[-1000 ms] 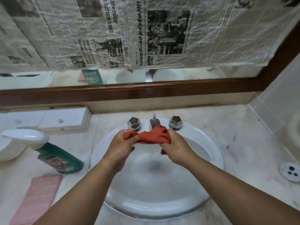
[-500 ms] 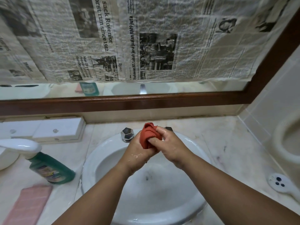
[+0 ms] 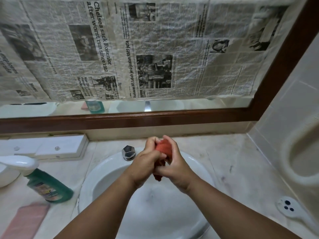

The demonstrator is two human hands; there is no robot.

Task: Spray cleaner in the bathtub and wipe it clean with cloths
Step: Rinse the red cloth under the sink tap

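Red-orange cloth was bunched into a tight wad, held above the back of the white sink basin, not touching it. Left hand was clamped on the cloth from the left, fingers curled over its top. Right hand was wrapped round the cloth from the right, thumb side up. Both hands were pressed together around the wad, and a dark wet tail of cloth hung out below them. Both hands looked wet.

One faceted metal tap knob sat on the basin's back rim, just left of the left hand. The hands hid the spout.

On the pale marble counter:
- Green spray bottle with a white trigger head lay tilted, left of the basin.
- Pink cloth lay folded flat near the bottom left corner, just beside the bottle's base.
- White box sat at the back left, against the wall.
- White shower handset lay at the right, well apart from the basin.

Behind the counter, a mirror in a brown wooden frame was mostly covered by newspaper sheets. A strip of glass stayed bare at the bottom. A white curved fixture showed at the right edge, but I couldn't tell what it was.
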